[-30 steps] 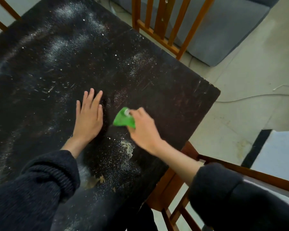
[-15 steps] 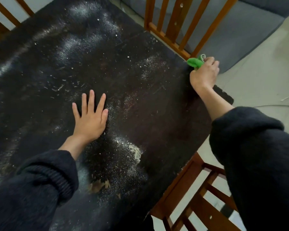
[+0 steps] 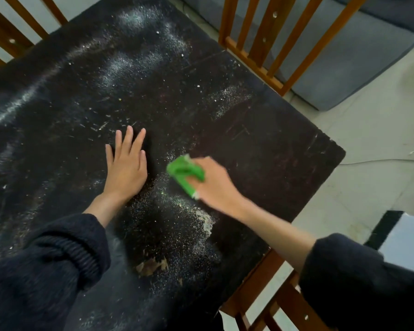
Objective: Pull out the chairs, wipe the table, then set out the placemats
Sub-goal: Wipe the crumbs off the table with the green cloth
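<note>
A dark wooden table (image 3: 261,130) fills most of the view, dusted with white powder and crumbs, thickest near its front edge. My left hand (image 3: 126,167) lies flat on the tabletop with fingers straight and spread. Just to its right, my right hand (image 3: 213,185) grips a bunched green cloth (image 3: 184,173) against the table surface; the hand and cloth are motion-blurred. A worn, pale patch (image 3: 151,266) shows near the front edge.
A wooden chair (image 3: 273,41) stands at the table's far right side, another chair (image 3: 273,304) at the near right corner, and a third chair (image 3: 12,32) at the far left. A grey sofa (image 3: 344,51) sits behind; a cable (image 3: 378,161) runs across the pale floor.
My right hand swept with the green cloth from the table's far right edge by the chair back to the middle, next to my left hand. The left hand stayed flat.
</note>
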### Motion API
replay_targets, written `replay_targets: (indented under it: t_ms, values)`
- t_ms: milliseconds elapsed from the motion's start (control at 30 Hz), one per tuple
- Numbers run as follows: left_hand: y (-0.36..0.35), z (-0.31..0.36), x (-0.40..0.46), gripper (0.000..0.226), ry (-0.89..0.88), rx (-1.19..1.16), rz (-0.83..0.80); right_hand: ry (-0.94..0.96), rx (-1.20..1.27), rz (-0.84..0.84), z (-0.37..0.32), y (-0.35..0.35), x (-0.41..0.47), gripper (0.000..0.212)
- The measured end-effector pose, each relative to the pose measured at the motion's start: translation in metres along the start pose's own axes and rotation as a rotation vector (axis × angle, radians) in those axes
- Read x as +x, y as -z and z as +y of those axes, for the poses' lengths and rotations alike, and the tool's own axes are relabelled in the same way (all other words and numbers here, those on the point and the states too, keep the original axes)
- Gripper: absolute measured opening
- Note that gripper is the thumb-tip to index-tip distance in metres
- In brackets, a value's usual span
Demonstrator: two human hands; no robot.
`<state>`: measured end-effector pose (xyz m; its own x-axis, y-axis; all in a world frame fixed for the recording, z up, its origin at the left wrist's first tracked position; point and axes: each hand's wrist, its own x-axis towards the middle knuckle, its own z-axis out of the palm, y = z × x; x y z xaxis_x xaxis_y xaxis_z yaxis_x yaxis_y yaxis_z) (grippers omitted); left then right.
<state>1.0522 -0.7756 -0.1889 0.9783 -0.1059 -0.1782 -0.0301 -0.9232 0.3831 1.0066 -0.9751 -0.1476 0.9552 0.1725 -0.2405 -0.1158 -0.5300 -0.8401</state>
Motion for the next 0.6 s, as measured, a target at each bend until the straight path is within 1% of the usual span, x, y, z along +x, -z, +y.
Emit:
replay_targets:
  t_ms: [67,100,133,200,267,367,433,500,600]
  values:
    - [0.001,-0.005,0.006,0.049,-0.008,0.090,0.011,-0.060,0.033,0.296,0.005,0.038,0.026,0.016]
    - [0.001,-0.007,0.010,0.049,-0.008,0.126,0.012,-0.101,-0.010,0.407,0.012,0.061,0.042,0.018]
    - [0.000,-0.009,0.013,0.049,-0.004,0.152,0.011,-0.144,-0.070,0.490,0.022,0.084,0.059,0.019]
    - [-0.004,-0.013,0.018,0.050,0.001,0.189,0.022,-0.259,-0.152,0.613,0.043,0.124,0.094,0.030]
    - [-0.009,-0.016,0.018,0.049,-0.009,0.224,0.059,-0.362,-0.255,0.670,0.062,0.146,0.119,0.038]
    - [-0.012,-0.016,0.016,0.050,-0.009,0.267,0.096,-0.427,-0.382,0.638,0.068,0.151,0.139,0.042]
    - [-0.012,-0.015,0.016,0.053,-0.003,0.279,0.102,-0.397,-0.409,0.595,0.063,0.140,0.145,0.042]
    - [-0.012,-0.015,0.016,0.053,-0.001,0.279,0.104,-0.315,-0.415,0.501,0.051,0.116,0.141,0.038]
    - [-0.013,-0.015,0.016,0.053,0.002,0.281,0.102,-0.085,-0.484,0.299,0.027,0.054,0.104,0.039]
